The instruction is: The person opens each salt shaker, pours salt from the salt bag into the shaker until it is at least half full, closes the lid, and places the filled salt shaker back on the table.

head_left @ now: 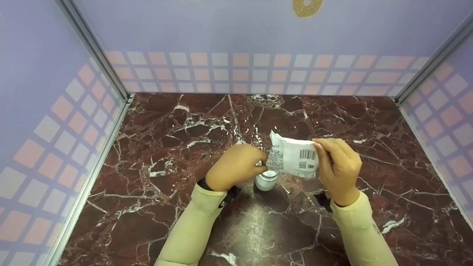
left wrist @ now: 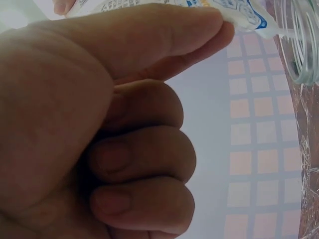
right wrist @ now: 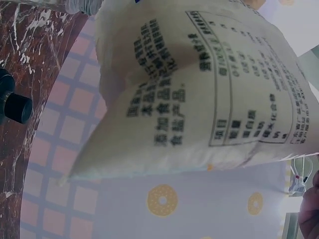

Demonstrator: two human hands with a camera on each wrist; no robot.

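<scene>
A white printed salt bag (head_left: 293, 157) is held tilted over a small glass jar (head_left: 266, 181) standing on the table. My right hand (head_left: 340, 166) pinches the bag's upper right corner between thumb and fingers. With thumb and index finger, my left hand (head_left: 238, 166) pinches the bag's lower left end, just above the jar. In the left wrist view, the other fingers of the left hand (left wrist: 109, 129) are curled in. There, a thin white stream runs from the bag (left wrist: 239, 12) into the threaded mouth of the jar (left wrist: 301, 42). Printed text covers the bag (right wrist: 199, 84) in the right wrist view.
The tabletop (head_left: 147, 207) is dark red marble with white veins. White specks lie beyond the left hand; whether they are grains or marble pattern I cannot tell. Purple checkered walls (head_left: 240, 33) enclose the back and sides. Black wrist mounts (head_left: 231, 195) sit below the hands.
</scene>
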